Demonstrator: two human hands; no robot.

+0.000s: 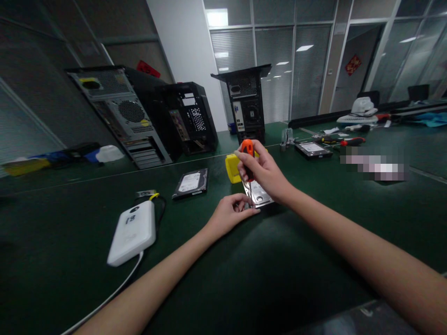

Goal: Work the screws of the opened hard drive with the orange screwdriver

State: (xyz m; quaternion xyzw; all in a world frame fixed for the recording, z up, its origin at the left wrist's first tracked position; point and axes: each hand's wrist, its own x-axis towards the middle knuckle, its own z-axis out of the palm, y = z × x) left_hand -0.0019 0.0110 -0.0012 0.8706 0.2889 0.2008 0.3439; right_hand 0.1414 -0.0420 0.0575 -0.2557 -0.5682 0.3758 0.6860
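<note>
In the head view, a silvery hard drive (259, 194) lies on the green table in front of me. My right hand (267, 172) is closed around the handle of an orange and black screwdriver (247, 148), held nearly upright. Its shaft points down to the near left corner of the drive; the tip is hidden among fingers. At that corner my left hand (230, 211) is closed, thumb and fingers gripping the drive's edge around the shaft. Right behind the drive stands a yellow case or box (232, 168), partly covered by my right hand.
Another hard drive (190, 183) lies to the left, and a white power bank (133, 232) with a cable is nearer. Computer cases (132, 111) stand at the back. Farther right are a third drive (312, 149), pliers (352, 141) and a blurred-out pinkish item (377, 166).
</note>
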